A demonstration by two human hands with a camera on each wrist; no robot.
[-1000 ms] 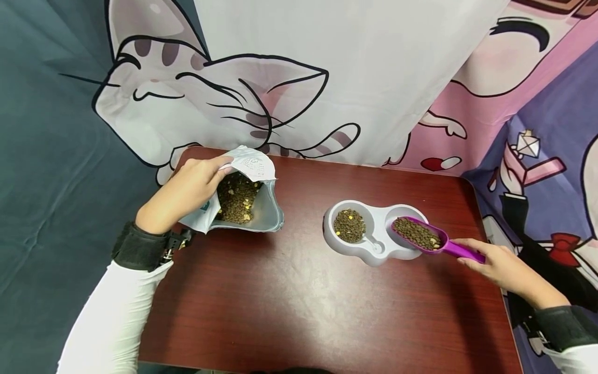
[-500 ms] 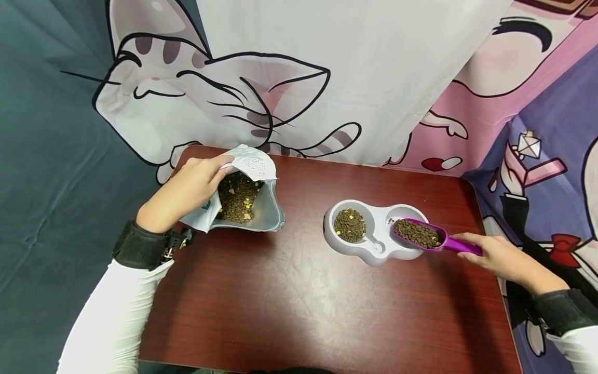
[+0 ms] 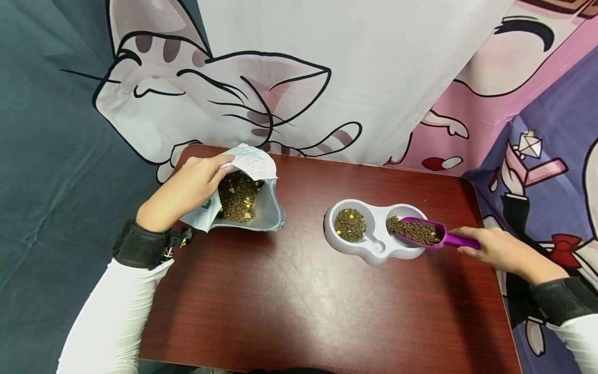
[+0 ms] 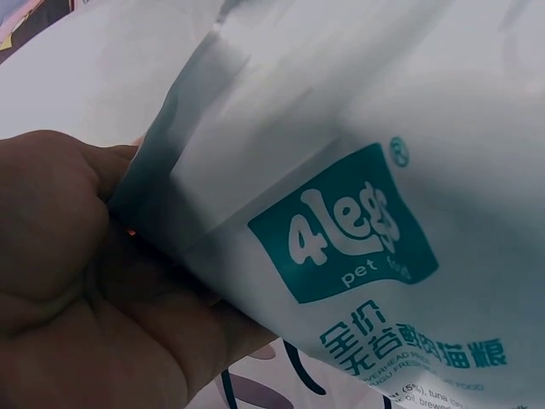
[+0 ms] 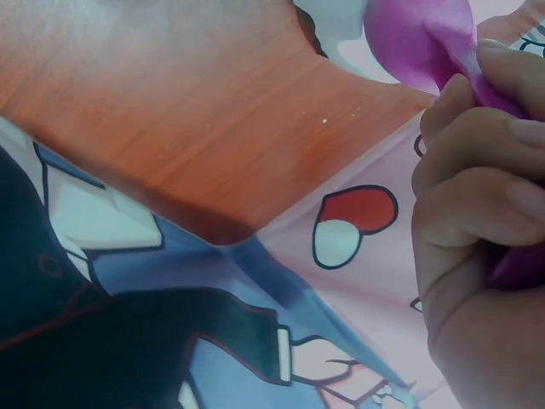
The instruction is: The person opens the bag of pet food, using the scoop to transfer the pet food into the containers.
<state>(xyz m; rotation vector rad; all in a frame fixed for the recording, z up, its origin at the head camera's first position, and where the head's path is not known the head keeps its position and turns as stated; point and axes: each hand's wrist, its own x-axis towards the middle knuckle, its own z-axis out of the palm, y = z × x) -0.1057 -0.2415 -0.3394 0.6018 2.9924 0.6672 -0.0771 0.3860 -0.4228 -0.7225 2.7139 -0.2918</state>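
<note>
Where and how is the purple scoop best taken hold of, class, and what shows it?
The scoop is probably best gripped by its handle, from the right, where the right hand holds it. The handle is slim and points right, past the bowl; the broad end carries kibble, so gripping there could spill it.

Head view: above left hand [image 3: 191,183] and right hand [image 3: 503,253], facing forward-down. Wrist views: close up; left shares bag [image 4: 341,234], right scoop [image 5: 413,38], with head.

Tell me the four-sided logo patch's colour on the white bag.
The logo patch is teal with white lettering, clearest in the left wrist view.
</note>
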